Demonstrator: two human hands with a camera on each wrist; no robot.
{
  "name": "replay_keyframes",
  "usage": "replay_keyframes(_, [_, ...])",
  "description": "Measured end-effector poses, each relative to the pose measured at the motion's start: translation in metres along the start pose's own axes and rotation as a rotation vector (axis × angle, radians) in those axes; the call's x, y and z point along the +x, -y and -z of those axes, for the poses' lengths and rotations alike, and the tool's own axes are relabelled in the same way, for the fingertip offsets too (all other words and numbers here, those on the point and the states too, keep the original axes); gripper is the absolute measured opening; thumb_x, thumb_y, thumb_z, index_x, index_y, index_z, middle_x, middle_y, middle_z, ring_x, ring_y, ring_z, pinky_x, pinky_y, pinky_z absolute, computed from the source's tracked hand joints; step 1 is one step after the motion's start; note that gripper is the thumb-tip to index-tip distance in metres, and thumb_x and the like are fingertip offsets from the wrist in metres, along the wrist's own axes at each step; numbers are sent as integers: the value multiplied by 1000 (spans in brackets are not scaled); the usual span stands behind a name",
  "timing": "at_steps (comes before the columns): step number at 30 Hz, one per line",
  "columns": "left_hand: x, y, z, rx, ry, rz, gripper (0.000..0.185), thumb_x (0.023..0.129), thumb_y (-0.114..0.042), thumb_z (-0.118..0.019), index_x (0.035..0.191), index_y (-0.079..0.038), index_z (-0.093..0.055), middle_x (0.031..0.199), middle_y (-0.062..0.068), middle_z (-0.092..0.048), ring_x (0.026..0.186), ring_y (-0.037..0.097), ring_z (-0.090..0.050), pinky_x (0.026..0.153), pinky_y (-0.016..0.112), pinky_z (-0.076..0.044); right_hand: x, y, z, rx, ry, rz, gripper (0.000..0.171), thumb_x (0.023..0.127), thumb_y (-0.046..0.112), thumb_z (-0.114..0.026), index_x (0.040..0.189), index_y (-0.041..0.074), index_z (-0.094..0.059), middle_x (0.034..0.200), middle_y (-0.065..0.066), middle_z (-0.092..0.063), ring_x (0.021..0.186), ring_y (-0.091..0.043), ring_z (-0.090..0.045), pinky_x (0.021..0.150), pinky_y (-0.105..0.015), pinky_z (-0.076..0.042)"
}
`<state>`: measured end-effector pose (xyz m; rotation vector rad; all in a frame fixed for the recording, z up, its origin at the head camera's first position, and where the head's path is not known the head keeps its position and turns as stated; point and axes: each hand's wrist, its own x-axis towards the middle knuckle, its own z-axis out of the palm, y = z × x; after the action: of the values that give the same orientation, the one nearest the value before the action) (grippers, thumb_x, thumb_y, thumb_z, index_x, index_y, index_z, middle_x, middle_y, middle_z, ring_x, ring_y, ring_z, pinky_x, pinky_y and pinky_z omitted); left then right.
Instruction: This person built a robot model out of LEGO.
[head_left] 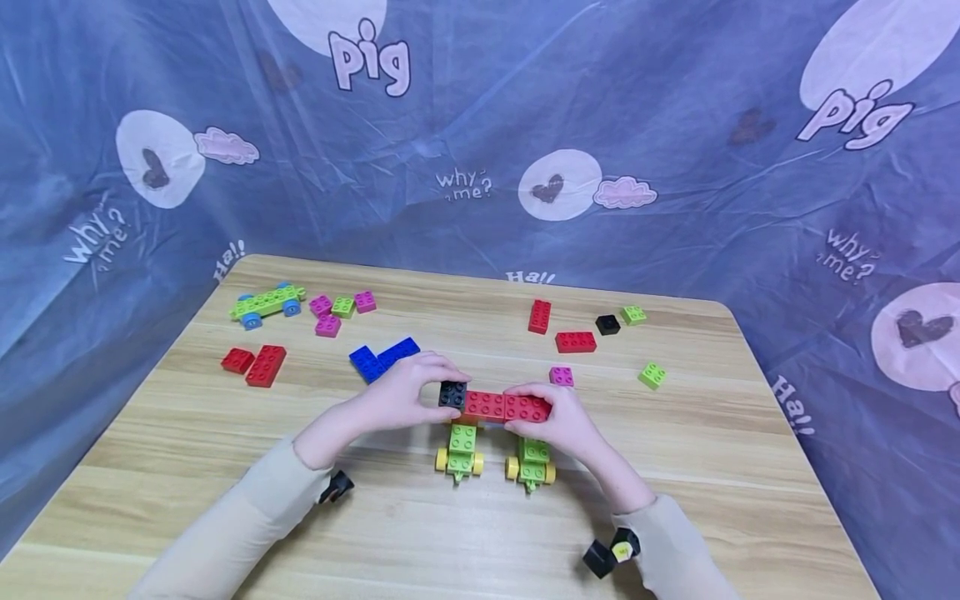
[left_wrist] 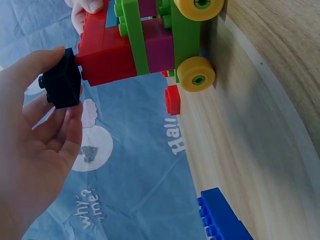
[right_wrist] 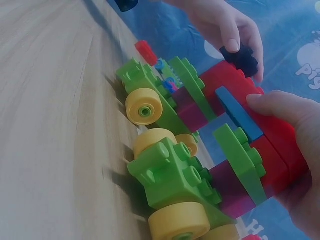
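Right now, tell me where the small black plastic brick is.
In the head view the small black plastic brick sits mid-table, pinched by the left hand against the left end of the red brick row.

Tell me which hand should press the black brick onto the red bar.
Left. The left hand already pinches the black brick at the red bar end, while the right hand steadies the bar.

Both forearms angle in from the near edge, meeting mid-table. Left hand (head_left: 401, 396) pinches with curled fingers (left_wrist: 47, 127); right hand (head_left: 558, 421) wraps round, thumb (right_wrist: 280, 107) on top.
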<state>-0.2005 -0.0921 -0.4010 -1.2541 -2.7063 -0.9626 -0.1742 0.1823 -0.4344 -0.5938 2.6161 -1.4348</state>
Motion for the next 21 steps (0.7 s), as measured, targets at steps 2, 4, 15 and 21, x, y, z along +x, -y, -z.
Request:
replay_keyframes(2, [0,0,0,0,9,7,44,82,-26,-77,122,-9,-68,118,5,-69,112,22,-63,99,41,-51,0,0,0,-1,1,0,41,77,15,-82,115,6,-71,114,-12,-71,91,-13,-63,75,-23,-50])
replay_keyframes(4, [1,0,0,-1,17,13,44,82,-26,-77,122,-9,-68,118,5,-69,112,22,-63,99,41,-51,0,0,0,1,1,-2,41,77,15,-82,115,7,-71,114,-11,-71,91,-13,-63,75,-23,-50])
replay_keyframes(15, [4,-2,1,10,36,10,42,82,-25,-78,120,-9,-69,116,5,-70,110,23,-64,99,43,-51,0,-1,0,21,5,-9,41,78,16,-82,115,6,-71,114,-11,-71,92,-15,-64,76,-23,-50])
replay_keyframes(21, [5,0,0,1,45,19,42,81,-24,-78,120,-10,-70,115,6,-70,109,23,-64,98,43,-51,1,-2,0,25,10,-5,41,78,16,-82,116,6,-70,114,-12,-71,93,-16,-64,77,-23,-50])
